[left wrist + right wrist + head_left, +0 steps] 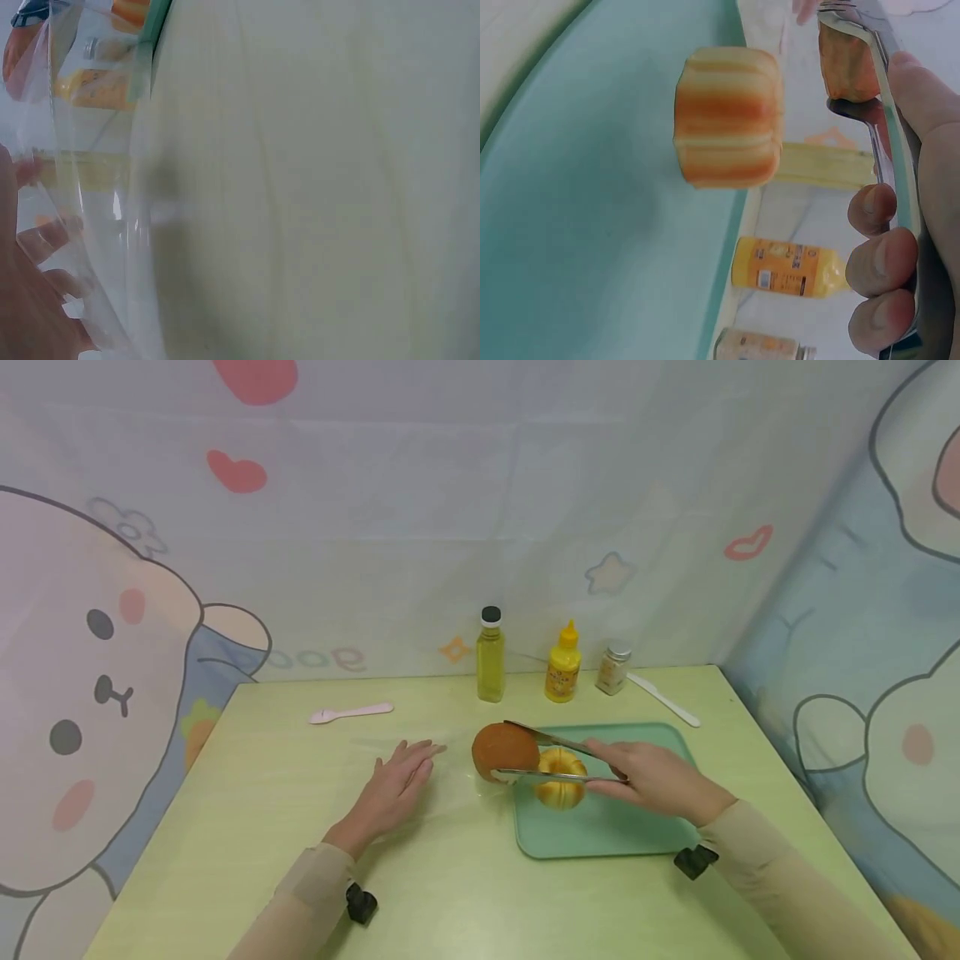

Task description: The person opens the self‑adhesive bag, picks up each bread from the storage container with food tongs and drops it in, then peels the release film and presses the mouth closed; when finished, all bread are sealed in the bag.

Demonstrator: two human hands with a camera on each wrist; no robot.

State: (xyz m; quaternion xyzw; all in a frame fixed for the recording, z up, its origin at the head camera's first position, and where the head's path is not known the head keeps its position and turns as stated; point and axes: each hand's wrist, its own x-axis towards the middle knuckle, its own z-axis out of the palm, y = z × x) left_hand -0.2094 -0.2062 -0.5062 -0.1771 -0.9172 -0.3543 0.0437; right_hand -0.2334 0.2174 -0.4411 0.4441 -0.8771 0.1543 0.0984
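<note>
My right hand (pixel 645 772) grips metal tongs (pixel 558 776), fingers curled round the handle. Between the tong tips is a round brown bun (pixel 501 750), also seen in the right wrist view as a browned bun (pixel 847 64). It is raised past the left edge of a green tray (pixel 600 839). A golden ring-shaped bread (pixel 561 792) lies on that tray beneath the tongs. To the left, my left hand (pixel 396 785) holds a clear plastic bag (pixel 105 247), its film stretched beside the fingers. The bag is faint in the head view, close to the bun.
Along the back stand an oil bottle (pixel 491 664) with a black cap, a yellow squeeze bottle (pixel 562 668) and a small spice jar (pixel 613 670). A white plastic knife (pixel 667 702) lies right of the jar. A pale pink fork (pixel 351 713) lies at the back left.
</note>
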